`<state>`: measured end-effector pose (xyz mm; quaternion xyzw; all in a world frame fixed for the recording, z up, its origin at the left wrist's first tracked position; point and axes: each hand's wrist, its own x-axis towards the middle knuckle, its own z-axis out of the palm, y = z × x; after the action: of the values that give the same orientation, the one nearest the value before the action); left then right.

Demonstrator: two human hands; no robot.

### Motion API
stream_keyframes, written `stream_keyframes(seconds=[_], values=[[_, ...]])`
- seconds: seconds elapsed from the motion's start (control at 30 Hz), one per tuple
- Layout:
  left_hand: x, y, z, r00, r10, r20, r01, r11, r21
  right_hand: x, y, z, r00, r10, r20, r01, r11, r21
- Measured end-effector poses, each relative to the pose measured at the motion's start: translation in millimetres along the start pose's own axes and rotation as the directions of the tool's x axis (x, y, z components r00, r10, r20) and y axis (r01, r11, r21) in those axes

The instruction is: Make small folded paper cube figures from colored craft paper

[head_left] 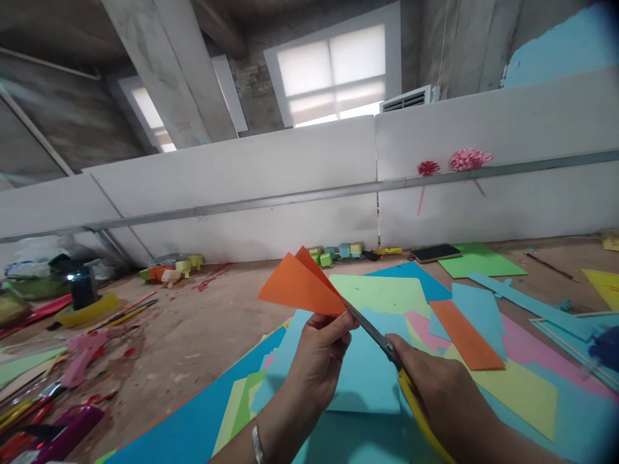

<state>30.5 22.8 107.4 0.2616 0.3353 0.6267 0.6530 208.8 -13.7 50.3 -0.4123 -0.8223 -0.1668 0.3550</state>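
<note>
Right hand (440, 386) holds scissors (388, 348) at orange paper (297, 287).

Leftward, the tabletop (178, 351) gives passage until the glue gun (82, 351) blocks.

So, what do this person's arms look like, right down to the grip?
The left grip and right grip are ordinary human hands, ungloved. A shiny, silver-coloured bracelet circles the left wrist. Both forearms are bare where visible: no sleeves or cables show.
</note>
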Motion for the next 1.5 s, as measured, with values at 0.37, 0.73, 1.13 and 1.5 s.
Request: stream_keyframes(seconds=[0.37, 0.73, 1.13, 1.5], values=[[0.4, -0.4, 0.0, 0.997, -0.059, -0.055, 0.053, 0.992, -0.114, -2.2, 4.4, -2.0, 0.993, 0.077, 0.084, -0.083, 0.993, 0.081], [-4.4, 7.9, 9.8, 0.971, -0.136, -0.194, 0.087, 0.966, -0.244, 2.0, 3.3, -3.4, 0.997, 0.069, 0.04, -0.072, 0.993, 0.091], [-0.1, 12.8, 10.5, 0.96, -0.165, -0.224, 0.095, 0.951, -0.293, 5.1, -0.6, -1.7, 0.995, 0.088, 0.045, -0.094, 0.985, 0.146], [-4.3, 10.2, 12.8, 0.952, -0.114, -0.286, 0.039, 0.966, -0.256, 3.2, -4.5, 1.4, 0.989, 0.131, 0.063, -0.138, 0.982, 0.126]])
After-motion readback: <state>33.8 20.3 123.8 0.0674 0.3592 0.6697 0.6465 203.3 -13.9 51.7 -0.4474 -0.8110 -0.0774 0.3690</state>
